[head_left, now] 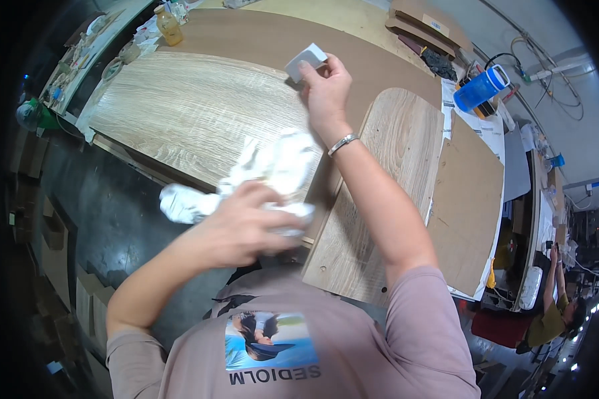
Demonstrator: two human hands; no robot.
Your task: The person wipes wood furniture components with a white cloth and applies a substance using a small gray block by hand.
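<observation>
A crumpled white cloth (283, 156) is bunched in my left hand (243, 223), whose fingers are closed on it and a little blurred. It hangs over the near edge of a pale wood-grain board (199, 110). My right hand (329, 86) is raised at the board's far right end, pinching a small light-grey rectangular block (305, 61) between thumb and fingers. A second wood-grain board (386, 173) with a rounded far end lies under my right forearm. Small dark holes show in its surface.
Brown sheet board (246, 33) covers the bench behind. A yellowish bottle (169, 26) stands at the far left, a blue water bottle (476, 90) at the right. Near it lies a brown panel (469, 206). An opened carton (426, 26) sits at the back. Another person (546, 319) works at far right.
</observation>
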